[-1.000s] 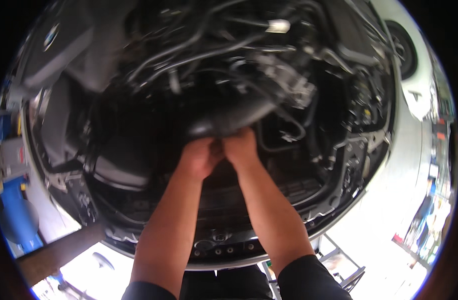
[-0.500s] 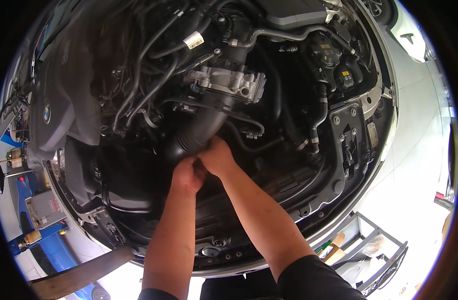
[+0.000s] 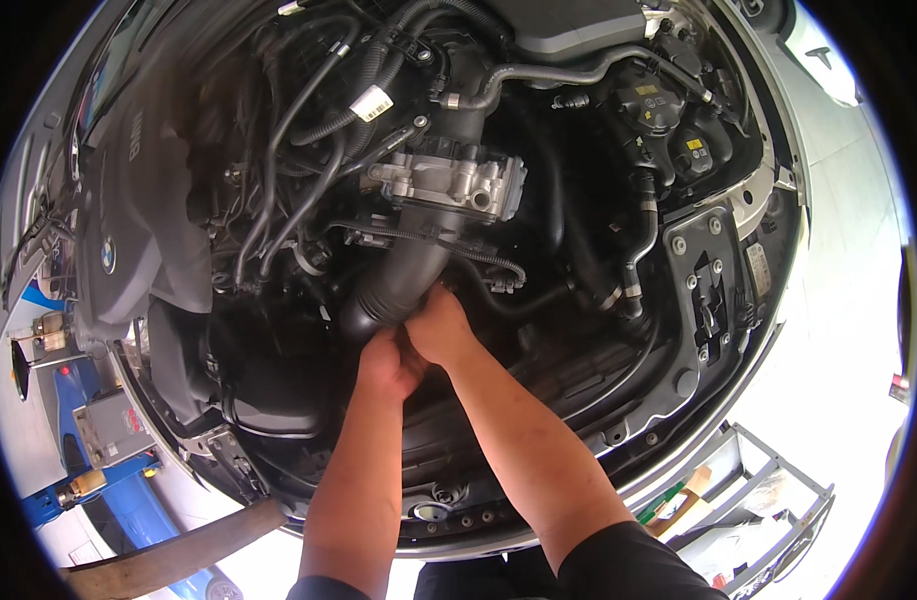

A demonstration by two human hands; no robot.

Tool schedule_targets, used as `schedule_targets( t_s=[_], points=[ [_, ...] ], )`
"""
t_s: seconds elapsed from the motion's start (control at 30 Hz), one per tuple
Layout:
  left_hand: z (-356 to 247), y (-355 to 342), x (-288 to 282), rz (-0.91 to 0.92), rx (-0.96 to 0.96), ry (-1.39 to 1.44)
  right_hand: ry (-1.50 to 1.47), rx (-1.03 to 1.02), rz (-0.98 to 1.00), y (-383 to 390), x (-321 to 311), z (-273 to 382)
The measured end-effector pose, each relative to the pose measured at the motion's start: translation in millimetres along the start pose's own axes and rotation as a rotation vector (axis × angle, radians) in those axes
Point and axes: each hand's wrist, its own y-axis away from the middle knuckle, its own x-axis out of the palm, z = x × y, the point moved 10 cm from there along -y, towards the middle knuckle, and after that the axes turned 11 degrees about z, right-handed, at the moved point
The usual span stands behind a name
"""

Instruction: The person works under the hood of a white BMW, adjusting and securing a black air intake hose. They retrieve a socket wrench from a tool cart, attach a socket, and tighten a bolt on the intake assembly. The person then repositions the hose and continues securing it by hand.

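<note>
Both my hands are deep in an engine bay, close together at the lower end of a thick black ribbed hose (image 3: 398, 280). My left hand (image 3: 390, 365) is curled just beneath the hose end, its fingertips out of sight. Against the hose's right side, my right hand (image 3: 438, 325) is bent inward and closed, its wrist nearly touching the left hand. Whatever the fingers grip lies hidden behind the hands and the hose. Above, the hose meets a silver metal throttle body (image 3: 443, 185). A thin corrugated cable (image 3: 478, 252) crosses the hose.
A dark engine cover (image 3: 143, 220) lies at the left, with black pipes (image 3: 303, 185) beside it. A reservoir cap (image 3: 648, 105) sits at the upper right. The front panel (image 3: 703, 290) borders the bay. Outside stand a grey rack (image 3: 778, 500) and blue lift equipment (image 3: 143, 520).
The view has shifted slightly, so the engine bay and my arms appear a little lower. My hands stay together at the hose's lower end.
</note>
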Motion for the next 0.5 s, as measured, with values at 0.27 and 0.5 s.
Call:
schedule_targets(
  t_s=[0.27,0.5],
  points=[
    [-9,-1,-20,-0.071,0.121,0.004,0.092,0.044,0.072,-7,5,-10],
    [-6,-6,-22,-0.016,0.070,0.039,0.170,0.096,0.027,-3,3,-15]
  ],
)
